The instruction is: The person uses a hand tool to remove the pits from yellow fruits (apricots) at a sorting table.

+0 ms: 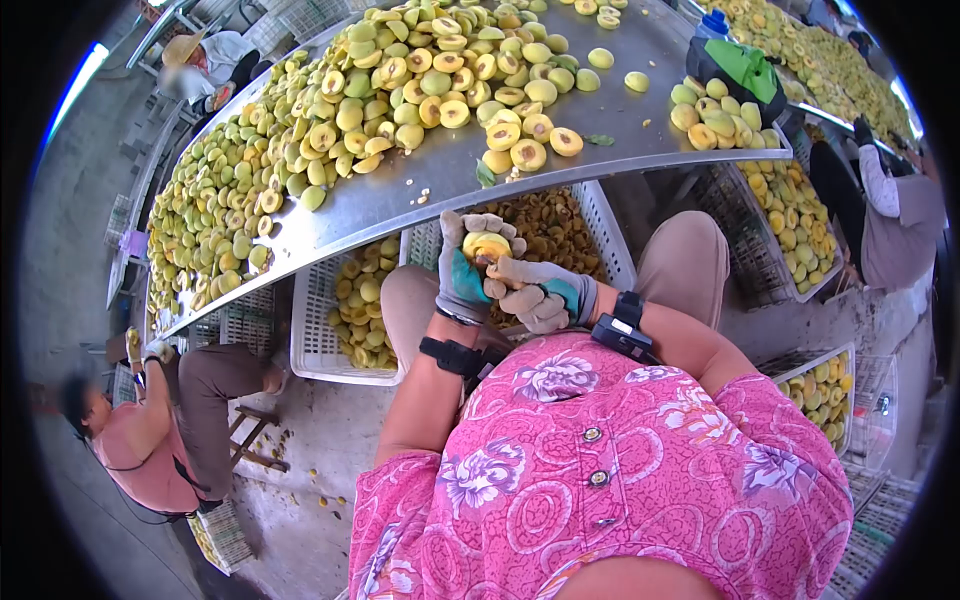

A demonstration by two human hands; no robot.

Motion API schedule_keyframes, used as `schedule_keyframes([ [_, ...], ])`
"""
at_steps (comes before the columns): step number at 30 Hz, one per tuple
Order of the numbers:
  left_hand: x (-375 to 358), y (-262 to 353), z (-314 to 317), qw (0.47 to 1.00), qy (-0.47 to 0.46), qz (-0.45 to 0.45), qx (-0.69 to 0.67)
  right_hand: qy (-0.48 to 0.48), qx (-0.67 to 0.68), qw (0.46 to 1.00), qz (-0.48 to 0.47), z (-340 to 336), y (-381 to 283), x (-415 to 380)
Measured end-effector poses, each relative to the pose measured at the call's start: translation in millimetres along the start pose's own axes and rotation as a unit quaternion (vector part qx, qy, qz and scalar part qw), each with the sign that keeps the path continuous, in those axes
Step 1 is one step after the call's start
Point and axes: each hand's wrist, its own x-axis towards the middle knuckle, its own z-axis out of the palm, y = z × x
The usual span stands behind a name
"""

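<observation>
My left hand, in a grey and teal work glove, is closed around a halved yellow stone fruit, cut side up with a dark brown centre. The gloved fingers of my right hand are curled, with thumb and fingertips at the lower edge of that fruit. Whether they grip a small tool or the stone is hidden. Both hands are over my lap, just off the near edge of the metal table. Below them, a white crate contains many brown pieces, apparently fruit stones.
A large heap of green-yellow fruit covers much of the table. A smaller pile lies right, beside a green bag. Another white crate with fruit halves stands by my left knee. Co-workers sit at left and right.
</observation>
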Motion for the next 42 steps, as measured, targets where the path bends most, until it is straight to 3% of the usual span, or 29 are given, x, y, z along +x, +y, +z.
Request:
schedule_keyframes([
  [4, -4.9, 5.0, 4.2, 1.000, -0.016, 0.016, -0.003, -0.041, 0.041, 0.998, 0.002, -0.4, 5.1, 7.8],
  [6, -5.9, 7.4, 8.9, 0.999, 0.021, 0.028, -0.009, -0.062, 0.056, 0.996, 0.011, 6.9, 6.2, 11.4],
  [9, -4.1, 16.3, 11.7, 0.997, -0.024, 0.069, -0.034, -0.098, 0.065, 0.993, 0.018, 18.5, 7.5, 15.1],
  [11, -7.0, 34.7, 1.6, 0.990, 0.051, 0.135, -0.010, -0.128, 0.062, 0.990, 0.021, 29.3, 3.2, 13.5],
  [13, -16.4, 71.7, -27.6, 0.976, 0.097, 0.186, 0.067, -0.092, 0.070, 0.993, 0.028, 36.7, -7.5, 6.5],
  [14, -26.4, 85.1, -17.7, 0.959, 0.154, 0.228, 0.069, -0.002, -0.048, 0.999, -0.014, 37.2, -13.1, 4.2],
  [15, -32.9, 105.1, -40.2, 0.927, 0.199, 0.284, 0.140, 0.090, -0.162, 0.981, -0.055, 38.3, -15.6, 1.5],
  [16, -44.6, 119.0, -39.3, 0.808, 0.341, 0.315, 0.363, 0.215, -0.288, 0.930, -0.078, 44.0, -15.8, 1.3],
  [17, -49.1, 123.4, -38.5, 0.755, 0.340, 0.362, 0.428, 0.216, -0.285, 0.930, -0.081, 41.5, -16.9, 0.4],
  [19, -57.9, 133.8, -44.2, 0.637, 0.361, 0.388, 0.559, 0.311, -0.394, 0.855, -0.130, 35.4, -21.5, 0.1],
  [21, -51.2, 124.4, -30.6, 0.642, 0.363, 0.364, 0.568, 0.303, -0.394, 0.855, -0.151, 33.0, -30.8, -9.1],
  [25, 1.8, 93.9, -15.3, 0.586, 0.177, 0.304, 0.730, 0.335, -0.350, 0.840, -0.244, 26.5, -46.0, -24.1],
  [27, 39.2, 78.1, 7.4, 0.512, 0.132, 0.212, 0.822, 0.342, -0.316, 0.839, -0.282, 21.7, -51.8, -33.2],
  [29, 81.7, 66.6, 0.9, 0.475, 0.096, 0.108, 0.868, 0.344, -0.316, 0.833, -0.296, 16.2, -51.8, -42.0],
  [30, 103.4, 62.4, -5.8, 0.474, 0.092, 0.109, 0.869, 0.360, -0.302, 0.830, -0.300, 14.4, -51.3, -46.3],
  [32, 136.0, 53.8, -11.2, 0.417, 0.088, 0.010, 0.905, 0.379, -0.285, 0.827, -0.303, 10.3, -50.8, -53.1],
  [35, 155.7, 46.1, -7.3, 0.389, 0.086, -0.059, 0.915, 0.402, -0.289, 0.816, -0.300, 2.2, -50.6, -56.5],
  [36, 157.7, 44.9, -6.2, 0.379, 0.080, -0.043, 0.921, 0.400, -0.305, 0.812, -0.297, 4.4, -49.4, -57.7],
  [37, 157.9, 45.3, -5.3, 0.377, 0.075, -0.046, 0.922, 0.401, -0.300, 0.812, -0.301, 1.1, -49.1, -57.7],
  [39, 150.0, 48.9, 6.4, 0.452, 0.081, -0.043, 0.887, 0.380, -0.323, 0.811, -0.307, -2.2, -50.2, -55.4],
  [41, 143.1, 53.5, -1.2, 0.431, 0.080, -0.025, 0.899, 0.376, -0.324, 0.816, -0.296, 8.3, -48.3, -55.6],
  [42, 138.9, 55.9, -8.2, 0.531, 0.110, -0.030, 0.840, 0.375, -0.325, 0.822, -0.281, 13.5, -45.9, -53.7],
])
